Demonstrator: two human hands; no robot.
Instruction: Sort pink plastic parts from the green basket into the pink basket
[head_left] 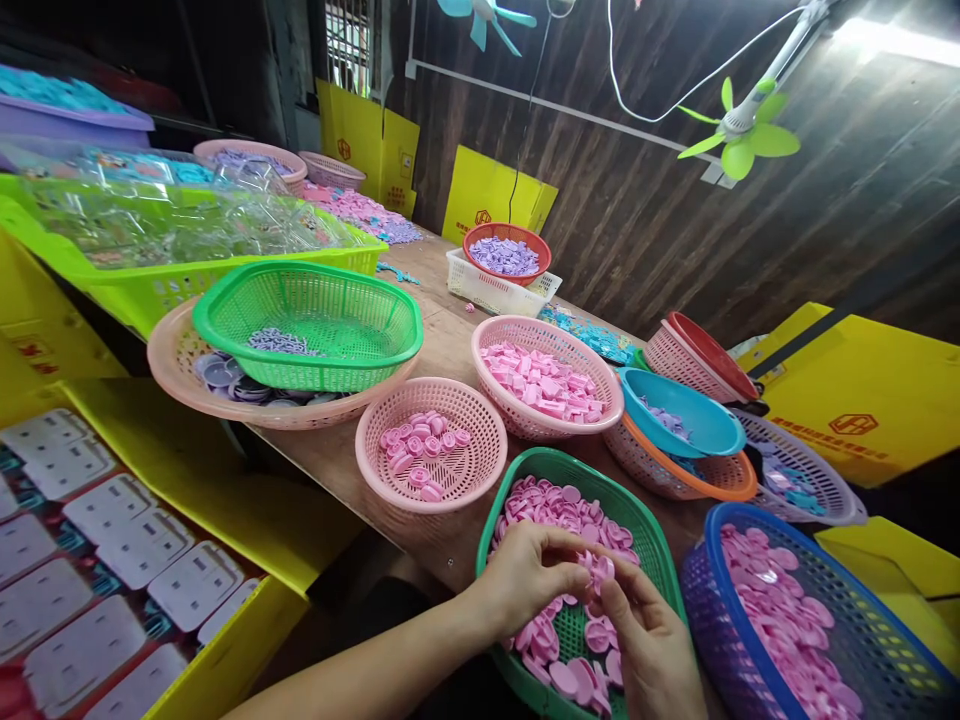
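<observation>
Both my hands meet over a green basket (517, 495) full of pink round plastic caps (570, 510). My left hand (529, 575) reaches in from the lower left, its fingers curled and pinched on a pink cap (602, 570). Coming up from below, my right hand (652, 640) pinches the same small pink piece with thumb and forefinger. A small pink basket (431, 445) with a few pink caps stands just beyond on the wooden table (450, 340).
A blue basket (720, 525) of pink pieces sits at the right, with more pink, orange, blue and red baskets behind. A green basket (307, 325) is stacked in a peach one at left. A yellow tray (247, 640) of packaged cards lies lower left; fans hang above.
</observation>
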